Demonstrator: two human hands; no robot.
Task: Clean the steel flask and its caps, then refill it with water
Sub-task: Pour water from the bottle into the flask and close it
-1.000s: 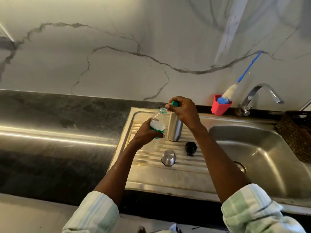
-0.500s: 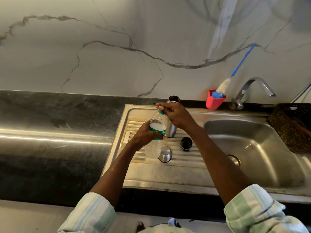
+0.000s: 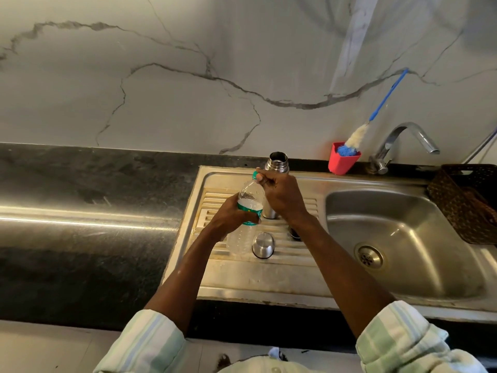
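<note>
I stand at a dark stone counter (image 3: pixel 80 211) with a steel sink unit (image 3: pixel 269 281) let into it and a veined marble wall (image 3: pixel 188 76) behind. Nearest me, my striped sleeves fill the bottom edge, cut off by the frame.

On the ribbed drainboard, at about 6 o'clock from my hands, the steel cap (image 3: pixel 263 245) sits dome up. Just to its right, at 3 o'clock of it, a black inner cap (image 3: pixel 295 235) shows only as a dark sliver under my right wrist; most of it is hidden.

My left hand (image 3: pixel 233 214) is wrapped around the middle of a clear plastic water bottle (image 3: pixel 248 197), fingers curled over its green label. The bottle tilts with its neck toward 1 o'clock, and its lower part shows through, pale and hard to read, below my fist. My right hand (image 3: pixel 279 196) is closed at the bottle's mouth, thumb and fingers pinching the green bottle cap (image 3: pixel 254 174), of which only a small edge peeks out. I cannot tell whether that cap is on the neck or already loose.

Right behind my right hand, at 12 o'clock, the steel flask (image 3: pixel 277 168) stands upright on the drainboard with its mouth open; my hand covers its middle, and only its threaded neck and a strip of its base show.

Farther back at 2 o'clock, a red cup (image 3: pixel 343 162) holds a bottle brush (image 3: pixel 376 109) with a blue handle leaning on the wall, beside the tap (image 3: pixel 403 141). The basin (image 3: pixel 403 238) lies at 3 o'clock, with a dark woven basket (image 3: pixel 465 200) at its far right, cropped by the edge.
</note>
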